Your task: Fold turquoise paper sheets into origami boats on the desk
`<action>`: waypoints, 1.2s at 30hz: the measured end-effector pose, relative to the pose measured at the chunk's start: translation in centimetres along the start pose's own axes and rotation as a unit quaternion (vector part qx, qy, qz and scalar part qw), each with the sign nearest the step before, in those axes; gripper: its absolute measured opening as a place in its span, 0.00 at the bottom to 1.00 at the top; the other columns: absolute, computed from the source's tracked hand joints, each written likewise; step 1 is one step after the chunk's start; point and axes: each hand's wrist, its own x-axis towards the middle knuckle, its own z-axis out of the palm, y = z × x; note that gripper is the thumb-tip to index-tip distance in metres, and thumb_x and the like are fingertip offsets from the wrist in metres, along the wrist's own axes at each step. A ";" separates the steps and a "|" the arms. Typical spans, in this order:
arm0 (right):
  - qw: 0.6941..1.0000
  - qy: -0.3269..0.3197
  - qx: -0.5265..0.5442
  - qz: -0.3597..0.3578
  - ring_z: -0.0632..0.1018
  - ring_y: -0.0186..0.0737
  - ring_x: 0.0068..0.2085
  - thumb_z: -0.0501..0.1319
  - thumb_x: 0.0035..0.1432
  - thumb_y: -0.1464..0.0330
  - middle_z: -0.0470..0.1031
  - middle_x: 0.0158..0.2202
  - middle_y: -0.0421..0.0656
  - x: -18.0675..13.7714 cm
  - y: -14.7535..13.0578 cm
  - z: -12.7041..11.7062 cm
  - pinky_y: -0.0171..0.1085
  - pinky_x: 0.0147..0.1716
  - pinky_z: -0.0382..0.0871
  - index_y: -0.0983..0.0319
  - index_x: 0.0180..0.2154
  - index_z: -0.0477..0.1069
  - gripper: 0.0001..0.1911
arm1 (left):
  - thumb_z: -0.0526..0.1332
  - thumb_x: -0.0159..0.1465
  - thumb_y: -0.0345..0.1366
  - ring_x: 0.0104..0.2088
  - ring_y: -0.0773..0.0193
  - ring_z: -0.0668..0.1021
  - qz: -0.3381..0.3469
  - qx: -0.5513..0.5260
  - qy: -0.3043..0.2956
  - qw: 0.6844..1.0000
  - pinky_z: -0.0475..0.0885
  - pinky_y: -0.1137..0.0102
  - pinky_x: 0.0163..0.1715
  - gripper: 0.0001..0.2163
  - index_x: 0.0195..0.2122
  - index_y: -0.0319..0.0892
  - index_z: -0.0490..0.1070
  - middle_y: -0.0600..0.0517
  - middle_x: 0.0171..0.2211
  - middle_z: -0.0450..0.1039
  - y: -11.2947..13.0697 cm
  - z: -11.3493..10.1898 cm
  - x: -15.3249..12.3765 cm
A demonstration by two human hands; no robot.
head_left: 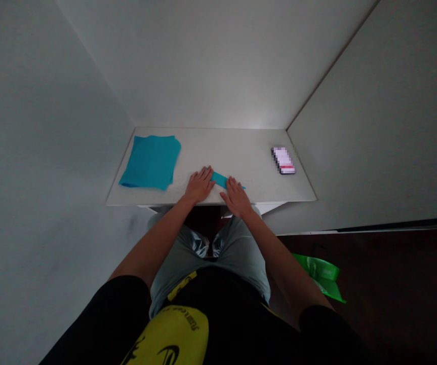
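A narrow blue strip of folded paper (219, 179) lies slantwise near the front edge of the white table. My left hand (200, 184) rests on its left end, fingers stretched out and lying flat. On its right part my right hand (236, 196) presses down, also with fingers extended and the thumb apart. Between the two hands the middle of the strip shows, and a pointed tip sticks out past my right fingers. To the left lies a loose stack of blue sheets (150, 162), its edges uneven.
A phone (283, 160) with a lit, blurred screen lies at the table's right side. White walls (210, 66) close in the table (218, 142) at the back and both sides. On the dark floor at the right is a bright green object (320, 274), perhaps a bag.
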 end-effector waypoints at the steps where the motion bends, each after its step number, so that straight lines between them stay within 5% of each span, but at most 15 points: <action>1: 1.000 0.003 -0.010 0.007 0.53 0.58 0.82 0.40 0.80 0.45 0.50 0.81 0.62 -0.4 0.3 -0.2 0.61 0.80 0.45 0.73 0.79 0.53 0.45 | 0.43 0.81 0.46 0.82 0.51 0.55 -0.018 -0.001 0.002 1.000 0.54 0.50 0.78 0.31 0.81 0.40 0.54 0.46 0.82 0.50 -0.3 0.0 0.2; 7: 0.995 0.084 0.013 0.041 0.63 0.59 0.78 0.49 0.79 0.50 0.62 0.78 0.60 -1.7 2.0 -0.6 0.62 0.76 0.53 0.64 0.77 0.59 0.37 | 0.46 0.80 0.49 0.81 0.48 0.56 -0.048 -0.032 0.040 0.998 0.53 0.47 0.78 0.33 0.81 0.39 0.53 0.41 0.81 0.52 -0.9 0.5 0.6; 14: 0.971 0.185 0.042 0.145 0.71 0.61 0.62 0.63 0.71 0.51 0.73 0.63 0.54 -1.5 3.4 -1.7 0.58 0.61 0.65 0.55 0.65 0.74 0.28 | 0.52 0.77 0.53 0.81 0.45 0.56 -0.054 -0.042 0.071 0.995 0.53 0.49 0.79 0.38 0.80 0.31 0.53 0.33 0.80 0.53 -0.9 0.9 0.2; 18: 0.979 0.149 0.050 0.131 0.73 0.57 0.57 0.64 0.71 0.55 0.77 0.55 0.50 -1.7 3.2 -2.9 0.56 0.59 0.63 0.53 0.52 0.82 0.15 | 0.51 0.77 0.49 0.81 0.46 0.58 -0.049 -0.049 0.074 0.995 0.54 0.49 0.78 0.33 0.78 0.34 0.57 0.35 0.80 0.56 -0.9 0.7 0.2; 23: 0.982 0.124 0.082 0.118 0.78 0.51 0.51 0.67 0.69 0.54 0.82 0.51 0.46 -1.8 2.5 -4.3 0.54 0.60 0.61 0.54 0.53 0.81 0.16 | 0.53 0.77 0.48 0.80 0.46 0.58 -0.056 -0.053 0.079 0.994 0.55 0.50 0.78 0.33 0.77 0.33 0.59 0.35 0.79 0.58 -0.8 0.4 0.1; 26: 0.985 0.065 0.131 0.090 0.80 0.45 0.43 0.69 0.67 0.52 0.84 0.45 0.44 -1.7 2.0 -5.0 0.46 0.51 0.69 0.55 0.48 0.82 0.16 | 0.53 0.77 0.48 0.80 0.47 0.59 -0.058 -0.058 0.081 0.993 0.55 0.49 0.78 0.32 0.77 0.34 0.60 0.36 0.79 0.58 -0.6 0.2 0.1; 30: 0.974 -0.040 0.217 0.051 0.75 0.37 0.28 0.69 0.67 0.51 0.83 0.38 0.39 -1.7 0.6 -5.5 0.38 0.34 0.68 0.55 0.62 0.74 0.28 | 0.53 0.77 0.48 0.80 0.47 0.59 -0.058 -0.062 0.075 0.994 0.56 0.50 0.78 0.32 0.76 0.36 0.60 0.37 0.79 0.58 -0.6 0.1 0.0; 33: 0.973 -0.025 0.217 0.074 0.74 0.36 0.26 0.69 0.68 0.50 0.84 0.41 0.39 -1.5 -1.0 -4.9 0.37 0.33 0.68 0.55 0.64 0.71 0.29 | 0.54 0.76 0.48 0.80 0.47 0.59 -0.060 -0.062 0.076 0.993 0.56 0.49 0.78 0.32 0.77 0.38 0.60 0.37 0.79 0.58 -0.7 0.3 0.0; 36: 0.985 -0.016 0.162 0.062 0.78 0.39 0.33 0.69 0.69 0.53 0.84 0.42 0.42 -1.0 -2.5 -3.8 0.39 0.38 0.71 0.56 0.50 0.77 0.17 | 0.54 0.76 0.48 0.80 0.46 0.59 -0.058 -0.065 0.079 0.993 0.56 0.48 0.78 0.32 0.77 0.38 0.60 0.37 0.79 0.58 -0.8 0.6 0.0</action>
